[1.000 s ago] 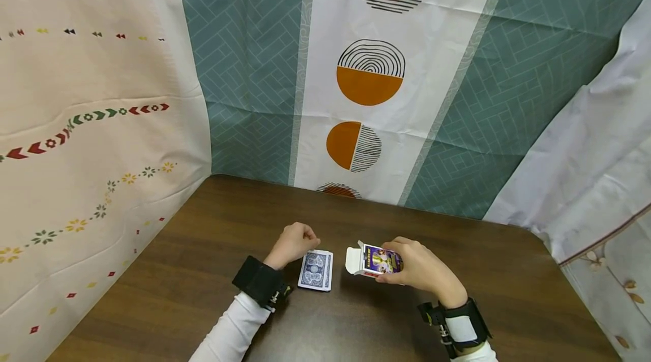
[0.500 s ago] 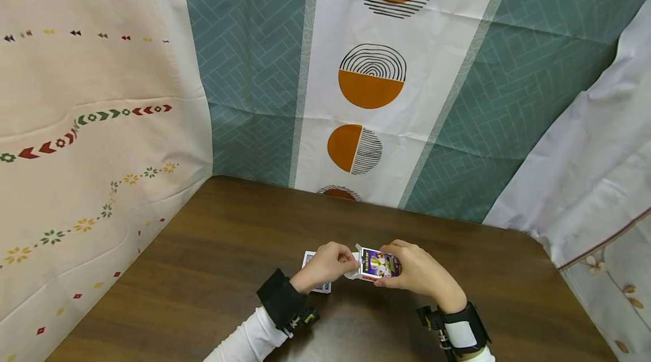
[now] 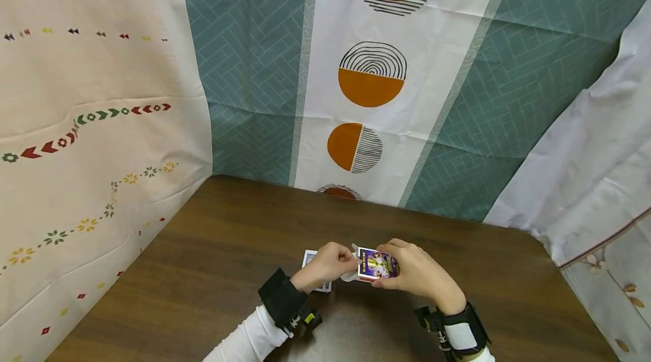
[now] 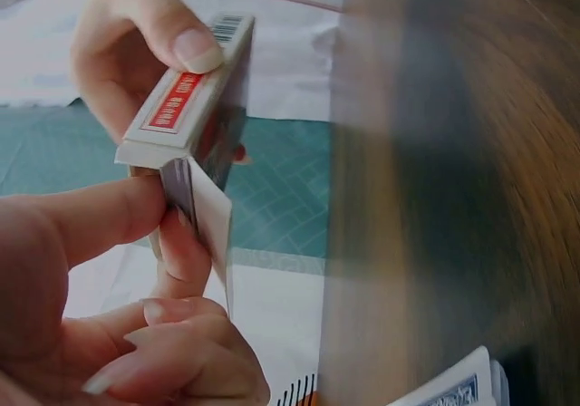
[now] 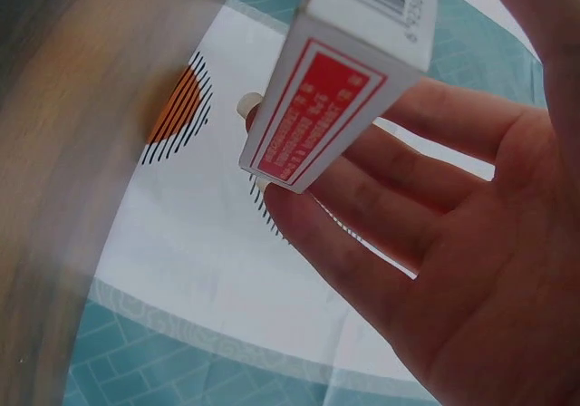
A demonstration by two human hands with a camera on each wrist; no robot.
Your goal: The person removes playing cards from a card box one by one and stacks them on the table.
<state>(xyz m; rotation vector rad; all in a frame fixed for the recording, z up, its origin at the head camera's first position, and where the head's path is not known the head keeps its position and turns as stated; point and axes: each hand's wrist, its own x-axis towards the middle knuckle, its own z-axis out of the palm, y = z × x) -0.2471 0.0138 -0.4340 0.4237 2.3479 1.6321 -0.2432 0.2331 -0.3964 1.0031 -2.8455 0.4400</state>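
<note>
My right hand [image 3: 419,274] grips a purple-fronted playing card box [image 3: 380,264] above the table, its thumb on the narrow side with the red label. The box's end flap [image 4: 212,216] hangs open toward my left hand [image 3: 329,263]. At that open mouth, the left thumb and forefinger pinch the edges of playing cards [image 4: 178,187], most of which are hidden inside the box. Under the left wrist lies a small stack of blue-backed playing cards [image 3: 308,257], partly covered by the hand; its corner shows at the bottom of the left wrist view.
The brown wooden table [image 3: 244,238] extends around both hands. Behind it hangs a green and white patterned cloth [image 3: 254,125], with a cream cloth [image 3: 102,181] on the left and a white cloth [image 3: 574,170] on the right.
The left hand has moved right from beside the stack on the table to the box's mouth and now pinches cards there. The box, in the right hand, has shifted slightly left.
</note>
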